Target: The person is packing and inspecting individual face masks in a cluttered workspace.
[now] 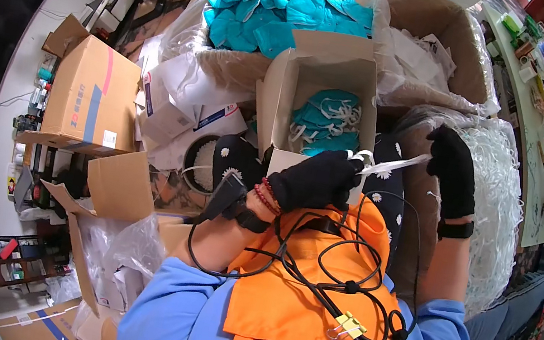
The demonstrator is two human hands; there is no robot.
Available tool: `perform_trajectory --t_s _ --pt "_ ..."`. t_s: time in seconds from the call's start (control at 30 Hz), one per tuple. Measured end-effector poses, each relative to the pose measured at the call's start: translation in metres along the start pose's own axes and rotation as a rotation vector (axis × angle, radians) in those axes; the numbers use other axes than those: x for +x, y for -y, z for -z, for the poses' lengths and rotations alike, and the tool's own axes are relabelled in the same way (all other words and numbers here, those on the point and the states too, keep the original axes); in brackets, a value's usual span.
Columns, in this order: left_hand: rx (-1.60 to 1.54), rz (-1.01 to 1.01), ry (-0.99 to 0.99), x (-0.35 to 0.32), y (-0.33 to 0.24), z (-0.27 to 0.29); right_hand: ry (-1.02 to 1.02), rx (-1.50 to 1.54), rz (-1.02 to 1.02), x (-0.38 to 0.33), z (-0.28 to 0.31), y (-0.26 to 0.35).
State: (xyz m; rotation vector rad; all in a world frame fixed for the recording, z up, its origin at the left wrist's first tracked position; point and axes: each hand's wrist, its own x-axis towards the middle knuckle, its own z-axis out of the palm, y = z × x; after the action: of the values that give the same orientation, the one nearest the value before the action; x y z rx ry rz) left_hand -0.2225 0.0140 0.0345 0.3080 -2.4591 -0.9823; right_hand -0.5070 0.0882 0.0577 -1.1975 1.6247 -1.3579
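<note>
Between my gloved hands a bundle of thin white straps (393, 166) is pulled out straight. My left hand (317, 180), in a black glove, is closed around one end, with a white loop standing up at its fingers. My right hand (451, 171), also black-gloved and raised higher to the right, pinches the other end. Just beyond my left hand an open cardboard box (291, 90) holds several teal face masks (330, 107) with white straps lying on them. Whether a mask hides under my left hand, I cannot tell.
Behind stands a lined box heaped with teal mask pieces (294, 3). A carton with white sheets (419, 57) is beside it. At right, a box overflows with white straps (492, 201). Cartons (99, 99) stand left. Black cables (324, 288) cross my orange apron (262, 307).
</note>
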Motion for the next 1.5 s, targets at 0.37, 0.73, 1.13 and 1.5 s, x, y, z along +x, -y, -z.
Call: perform_trajectory --t_s 0.37,0.73,1.13,1.5 --pt "-0.258 -0.029 0.065 0.01 -0.014 0.022 0.554 -0.289 0.37 -0.019 -0.105 0.095" --pt "0.117 0.014 0.307 -0.011 -0.014 0.047 0.721 -0.42 0.238 -0.041 -0.087 0.036" --pt "-0.207 0.499 0.445 0.001 -0.028 0.042 0.676 -0.442 0.06 -0.041 -0.097 0.066" --pt "-0.816 0.796 0.283 -0.026 -0.043 0.027 0.647 0.067 0.181 -0.053 -0.087 0.075"
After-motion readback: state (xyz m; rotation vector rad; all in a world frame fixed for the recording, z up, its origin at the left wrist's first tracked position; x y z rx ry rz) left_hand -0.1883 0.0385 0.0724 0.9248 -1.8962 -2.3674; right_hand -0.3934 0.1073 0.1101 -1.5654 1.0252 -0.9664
